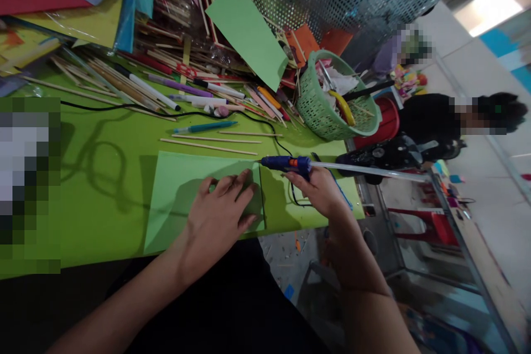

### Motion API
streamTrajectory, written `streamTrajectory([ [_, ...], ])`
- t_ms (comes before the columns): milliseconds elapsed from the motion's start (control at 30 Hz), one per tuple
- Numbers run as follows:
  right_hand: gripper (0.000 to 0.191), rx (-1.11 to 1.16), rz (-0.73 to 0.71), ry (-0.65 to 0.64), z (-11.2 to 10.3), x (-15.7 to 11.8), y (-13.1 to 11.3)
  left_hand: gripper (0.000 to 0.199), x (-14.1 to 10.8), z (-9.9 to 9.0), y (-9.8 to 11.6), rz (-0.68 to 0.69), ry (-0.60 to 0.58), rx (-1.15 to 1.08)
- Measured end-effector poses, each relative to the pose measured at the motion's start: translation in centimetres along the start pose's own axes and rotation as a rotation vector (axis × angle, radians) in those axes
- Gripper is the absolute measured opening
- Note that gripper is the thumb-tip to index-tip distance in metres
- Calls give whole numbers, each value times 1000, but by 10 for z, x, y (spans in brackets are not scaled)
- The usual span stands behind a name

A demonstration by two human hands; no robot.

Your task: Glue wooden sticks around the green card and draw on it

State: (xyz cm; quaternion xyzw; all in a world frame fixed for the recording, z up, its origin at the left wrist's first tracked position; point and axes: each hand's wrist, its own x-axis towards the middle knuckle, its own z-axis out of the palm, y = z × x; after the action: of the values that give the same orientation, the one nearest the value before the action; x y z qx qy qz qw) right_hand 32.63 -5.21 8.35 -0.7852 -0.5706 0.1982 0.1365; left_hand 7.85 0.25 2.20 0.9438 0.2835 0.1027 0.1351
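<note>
Our left hand (pixel 222 207) lies loosely spread, fingers slightly bent, holding nothing in its grip, on a pale green rectangular paper sheet (pixel 174 180) near the edge of the lime-green table (pixel 95 227). Our right hand (pixel 322 191) wraps around a dark blue plastic glue gun (pixel 279 163), tip at the sheet's far right corner. Thin pale wooden sticks (pixel 207 146) lie just beyond.

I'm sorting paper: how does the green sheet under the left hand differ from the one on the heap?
The front sheet lies flat on the table, while the rear sheet rests on the heap. The left hand rests on the front sheet; no hand touches the rear sheet. Both are light green.
</note>
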Motion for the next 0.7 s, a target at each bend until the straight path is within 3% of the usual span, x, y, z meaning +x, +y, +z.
streamTrajectory([
  [700, 37, 13, -4, -10, 1, 0, -3, 41, 0, 0, -1, -1, -5, -5],
])
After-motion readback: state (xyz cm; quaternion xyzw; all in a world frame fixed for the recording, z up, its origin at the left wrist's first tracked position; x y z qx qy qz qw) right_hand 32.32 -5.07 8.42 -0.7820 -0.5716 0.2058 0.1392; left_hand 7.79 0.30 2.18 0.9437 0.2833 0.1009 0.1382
